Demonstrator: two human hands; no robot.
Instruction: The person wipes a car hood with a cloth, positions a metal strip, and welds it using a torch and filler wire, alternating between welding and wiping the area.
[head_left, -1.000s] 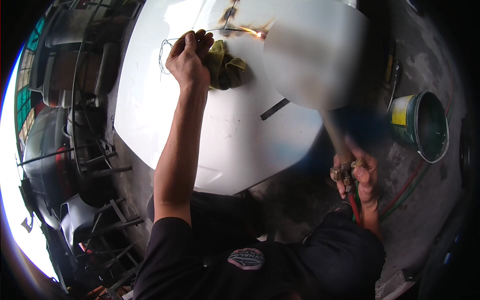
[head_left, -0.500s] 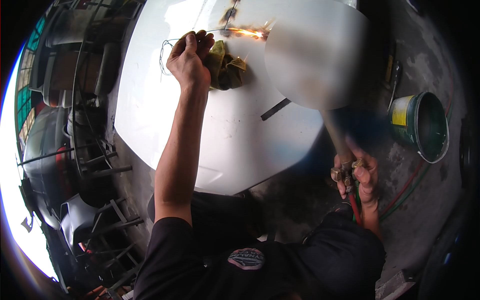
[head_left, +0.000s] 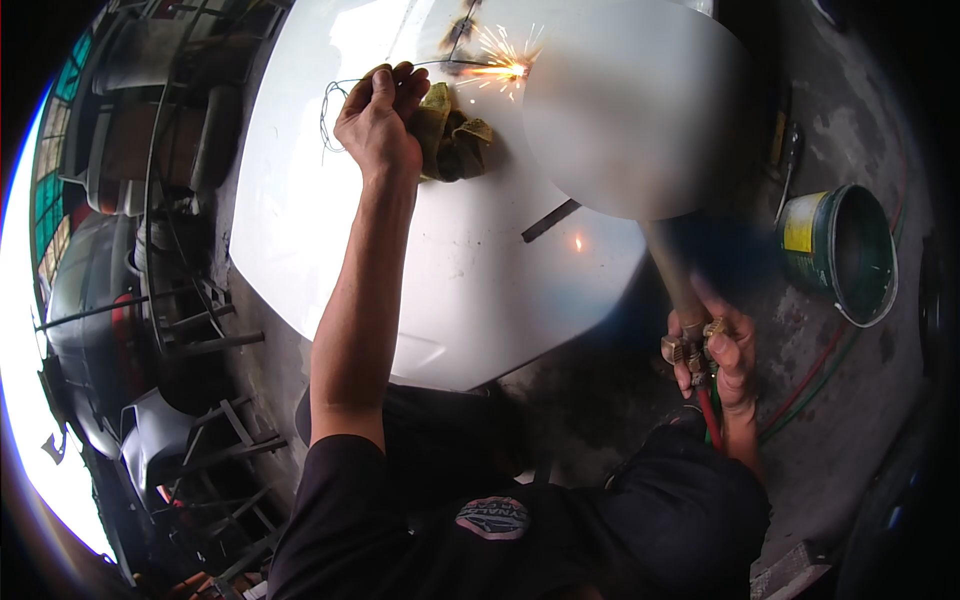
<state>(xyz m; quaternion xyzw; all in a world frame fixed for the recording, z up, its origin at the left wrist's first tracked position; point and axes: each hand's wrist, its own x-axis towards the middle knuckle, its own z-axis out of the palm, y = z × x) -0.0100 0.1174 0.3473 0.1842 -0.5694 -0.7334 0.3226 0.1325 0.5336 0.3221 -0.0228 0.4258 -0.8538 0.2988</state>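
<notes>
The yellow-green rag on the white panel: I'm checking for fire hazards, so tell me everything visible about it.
The rag is a crumpled, olive-yellow cloth with darker stained folds, bunched in a loose heap on the white panel. The left hand rests against its left edge while pinching a thin wire. Bright sparks fly just above and right of it.

Stained concrete floor (head_left: 600, 400), green bucket (head_left: 838, 252) at its right edge, red and green hoses (head_left: 810, 385) beside it, metal frames (head_left: 190, 330) and grey panels (head_left: 150, 440) along left edge, harsh daylight (head_left: 25, 380) far left
</notes>
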